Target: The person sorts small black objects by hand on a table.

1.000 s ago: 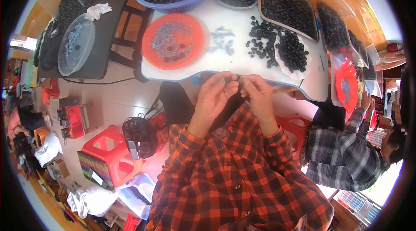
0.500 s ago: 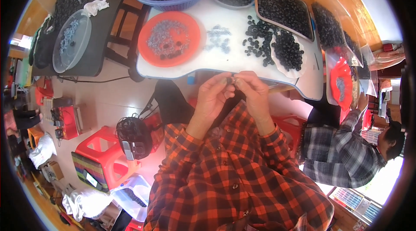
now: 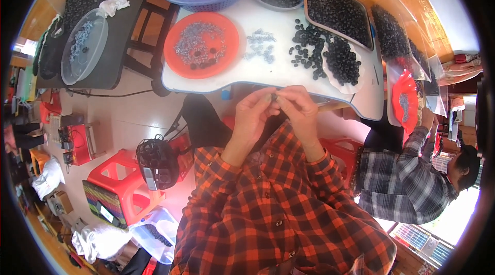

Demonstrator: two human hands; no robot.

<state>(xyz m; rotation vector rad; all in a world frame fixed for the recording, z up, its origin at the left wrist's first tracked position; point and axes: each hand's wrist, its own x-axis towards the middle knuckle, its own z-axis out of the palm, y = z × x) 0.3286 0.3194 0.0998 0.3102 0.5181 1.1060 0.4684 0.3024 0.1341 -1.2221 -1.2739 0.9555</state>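
Head view: near the middle of the frame, the left hand point(image 3: 251, 113) and right hand point(image 3: 300, 111) meet at the tabletop's point(image 3: 283, 71) edge, fingers point(image 3: 292, 94) pinched narrow on a small dark piece point(image 3: 274, 98). Mostly covered, it hides its long axis and which way it points. Upper left, a red plate point(image 3: 227, 62) holds clear bits point(image 3: 192, 43); black pieces point(image 3: 308, 50) lie upper right.

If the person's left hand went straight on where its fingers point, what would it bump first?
Most likely the right hand: it sits just beyond the left hand, fingers touching or nearly so, though depth is unclear.
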